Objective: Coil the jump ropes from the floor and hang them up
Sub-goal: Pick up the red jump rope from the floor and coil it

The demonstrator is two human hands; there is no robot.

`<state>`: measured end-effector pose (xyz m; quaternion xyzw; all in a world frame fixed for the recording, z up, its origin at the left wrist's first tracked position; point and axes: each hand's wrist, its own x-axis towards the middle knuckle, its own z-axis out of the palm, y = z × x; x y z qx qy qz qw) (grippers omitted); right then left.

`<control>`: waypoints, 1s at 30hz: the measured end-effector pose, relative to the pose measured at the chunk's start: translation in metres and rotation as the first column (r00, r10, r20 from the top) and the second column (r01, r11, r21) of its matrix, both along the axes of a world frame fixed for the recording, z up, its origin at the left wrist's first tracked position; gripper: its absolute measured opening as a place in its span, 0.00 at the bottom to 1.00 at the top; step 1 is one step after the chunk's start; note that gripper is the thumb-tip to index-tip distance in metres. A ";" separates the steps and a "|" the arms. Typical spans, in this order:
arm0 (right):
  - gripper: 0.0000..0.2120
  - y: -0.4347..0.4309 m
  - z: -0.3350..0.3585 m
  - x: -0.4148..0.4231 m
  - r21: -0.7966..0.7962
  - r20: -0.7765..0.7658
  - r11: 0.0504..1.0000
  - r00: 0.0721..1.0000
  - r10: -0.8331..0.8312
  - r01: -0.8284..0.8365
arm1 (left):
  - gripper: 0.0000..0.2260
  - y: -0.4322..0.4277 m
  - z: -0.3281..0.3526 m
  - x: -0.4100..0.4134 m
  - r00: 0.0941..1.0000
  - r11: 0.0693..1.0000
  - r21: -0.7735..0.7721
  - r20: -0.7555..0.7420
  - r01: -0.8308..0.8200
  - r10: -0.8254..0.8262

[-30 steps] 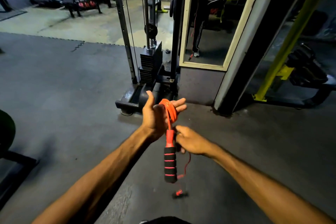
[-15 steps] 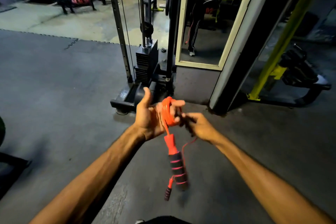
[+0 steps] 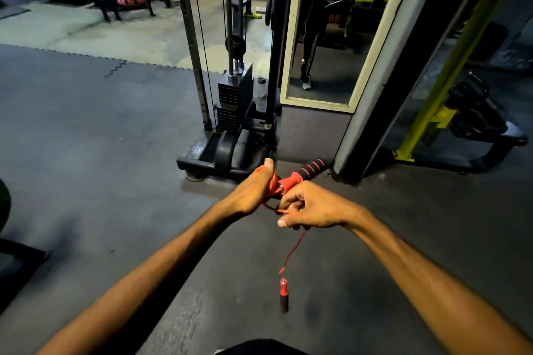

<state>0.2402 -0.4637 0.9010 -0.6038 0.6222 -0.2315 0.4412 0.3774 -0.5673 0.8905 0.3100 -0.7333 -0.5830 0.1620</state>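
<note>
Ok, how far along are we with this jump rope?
Done: most of the jump rope is coiled round the left hand, one handle sticking out. In hand: the right hand pinches the loose tail. Left: wind in the tail with the hanging handle, then hang it up; no hook in view.

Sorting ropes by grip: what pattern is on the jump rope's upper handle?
The upper handle is black with slanted red stripes and a red-orange collar; head view.

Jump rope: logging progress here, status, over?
Left grip carries the coil, wound round it. Right grip pinches the cord. One handle juts out between them, other handle dangles below. Nothing in the way.
</note>
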 end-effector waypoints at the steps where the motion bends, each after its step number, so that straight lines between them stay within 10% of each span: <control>1: 0.07 0.001 -0.004 0.001 -0.022 0.014 1.000 1.000 -0.021 0.021 | 0.30 -0.001 -0.001 0.000 0.999 0.996 0.082 -0.025 -0.039 0.042; 4: 0.09 0.003 -0.010 0.002 -0.093 0.058 0.994 0.997 -0.052 0.058 | 0.34 -0.011 -0.008 0.002 0.983 0.907 0.411 -0.107 -0.092 0.148; 9: 0.08 0.006 -0.014 0.002 -0.080 0.107 0.995 0.993 -0.053 0.062 | 0.27 -0.015 -0.007 -0.001 0.990 0.953 0.288 -0.077 -0.094 0.121; 20: 0.24 0.009 -0.048 0.029 0.176 0.387 0.918 0.833 -0.396 0.355 | 0.26 -0.014 0.058 -0.025 0.738 0.598 0.795 -0.464 0.104 0.489; 26: 0.17 0.008 -0.044 -0.013 0.404 0.547 0.838 0.637 -0.543 0.368 | 0.23 -0.028 0.069 0.003 0.796 0.406 0.734 -0.605 0.544 0.028; 30: 0.19 0.018 -0.043 -0.037 0.053 0.355 0.743 0.683 -0.639 0.667 | 0.24 -0.038 0.072 0.006 0.937 0.652 0.680 -0.315 0.335 -0.152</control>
